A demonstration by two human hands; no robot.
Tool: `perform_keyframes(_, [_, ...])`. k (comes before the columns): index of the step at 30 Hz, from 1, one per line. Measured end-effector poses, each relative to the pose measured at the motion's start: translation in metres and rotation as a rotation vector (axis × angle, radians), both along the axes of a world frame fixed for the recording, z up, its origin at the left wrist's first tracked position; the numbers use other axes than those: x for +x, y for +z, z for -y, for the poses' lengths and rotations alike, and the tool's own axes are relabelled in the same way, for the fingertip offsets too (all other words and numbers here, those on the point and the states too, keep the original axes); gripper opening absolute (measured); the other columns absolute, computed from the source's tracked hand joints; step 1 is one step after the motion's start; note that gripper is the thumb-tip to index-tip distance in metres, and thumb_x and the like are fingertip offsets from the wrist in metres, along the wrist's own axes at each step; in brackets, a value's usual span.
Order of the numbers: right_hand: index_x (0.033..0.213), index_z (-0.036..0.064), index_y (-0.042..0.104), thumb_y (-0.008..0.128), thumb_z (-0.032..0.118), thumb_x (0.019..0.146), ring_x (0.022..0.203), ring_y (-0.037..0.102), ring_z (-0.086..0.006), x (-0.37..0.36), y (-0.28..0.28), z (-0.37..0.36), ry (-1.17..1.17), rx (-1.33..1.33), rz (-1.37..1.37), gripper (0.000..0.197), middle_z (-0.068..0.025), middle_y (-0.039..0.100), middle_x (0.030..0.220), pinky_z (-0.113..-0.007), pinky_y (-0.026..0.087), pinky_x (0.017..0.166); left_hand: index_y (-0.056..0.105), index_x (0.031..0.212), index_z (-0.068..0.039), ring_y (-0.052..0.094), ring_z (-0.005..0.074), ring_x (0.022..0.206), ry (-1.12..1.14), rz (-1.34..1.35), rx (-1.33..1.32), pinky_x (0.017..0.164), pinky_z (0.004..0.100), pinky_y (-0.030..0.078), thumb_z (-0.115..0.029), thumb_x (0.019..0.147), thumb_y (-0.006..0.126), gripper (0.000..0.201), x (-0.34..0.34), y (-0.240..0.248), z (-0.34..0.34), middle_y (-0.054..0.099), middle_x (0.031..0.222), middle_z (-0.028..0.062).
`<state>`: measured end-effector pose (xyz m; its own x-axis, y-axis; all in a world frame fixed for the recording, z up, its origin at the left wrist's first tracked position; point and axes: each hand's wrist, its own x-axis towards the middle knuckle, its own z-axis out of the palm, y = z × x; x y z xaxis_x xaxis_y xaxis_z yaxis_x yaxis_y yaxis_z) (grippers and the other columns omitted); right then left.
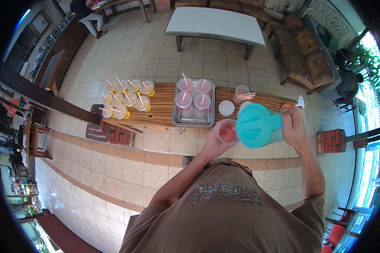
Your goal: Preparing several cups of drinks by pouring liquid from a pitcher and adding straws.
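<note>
My left hand [212, 144] is wrapped round a clear plastic cup [227, 131] with pink drink in it. My right hand [294, 126] grips the handle of a turquoise lidded pitcher [257, 126], which leans toward the cup, its near side at the cup's rim. Whether liquid is flowing between them is hidden. Just beyond the cup, a round whitish lid or bowl [226, 108] rests on the wooden counter [160, 105]. To its left a metal tray [194, 117] bears several lidded cups of pink drink [183, 100] with straws.
Several lidded cups of yellow drink [142, 103] with straws crowd the counter's left end. A container with pink straws [242, 93] and a spray bottle's white-and-orange head [299, 102] are at the right. Beyond stand a white table [217, 25] and a brown sofa [302, 55]. A person [88, 17] is far left.
</note>
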<state>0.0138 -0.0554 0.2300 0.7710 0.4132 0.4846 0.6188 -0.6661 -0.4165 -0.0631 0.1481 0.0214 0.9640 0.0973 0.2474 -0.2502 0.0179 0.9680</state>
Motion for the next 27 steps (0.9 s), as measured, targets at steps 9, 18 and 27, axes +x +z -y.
perform_keyframes(9, [0.062, -0.0024, 0.049, 0.051, 0.017, 0.097, 0.054, 0.046, -0.0457, 0.0, -0.01, 0.003, -0.004, -0.009, -0.035, 0.04, -0.0251, 0.047, 0.057, -0.052, 0.034, 0.058, 0.049, 0.137, -0.005, 0.064, 0.0194, 0.117, -0.048, -0.03, 0.023, 0.102, 0.0359, 0.052, -0.01, 0.074, 0.092, 0.076, 0.0, 0.0, -0.003, 0.062, 0.13, 0.0092])
perform_keyframes(18, [0.062, -0.0024, 0.049, 0.052, 0.017, 0.096, 0.053, 0.049, -0.0462, -0.003, -0.013, 0.006, 0.008, 0.006, -0.02, 0.039, -0.0248, 0.049, 0.057, -0.052, 0.036, 0.057, 0.052, 0.134, -0.005, 0.066, 0.0209, 0.114, -0.042, -0.021, -0.022, 0.1, 0.0361, 0.053, -0.01, 0.075, 0.091, 0.071, 0.0, -0.004, 0.002, 0.064, 0.127, 0.0106])
perform_keyframes(27, [0.063, -0.0032, 0.05, 0.053, 0.014, 0.096, 0.051, 0.05, -0.0438, -0.003, -0.023, 0.028, -0.011, 0.039, 0.03, 0.037, -0.0241, 0.048, 0.056, -0.049, 0.036, 0.05, 0.053, 0.132, -0.004, 0.066, 0.0199, 0.114, -0.062, -0.054, 0.041, 0.1, 0.0354, 0.053, -0.01, 0.075, 0.091, 0.069, 0.004, 0.007, 0.018, 0.065, 0.127, 0.0096])
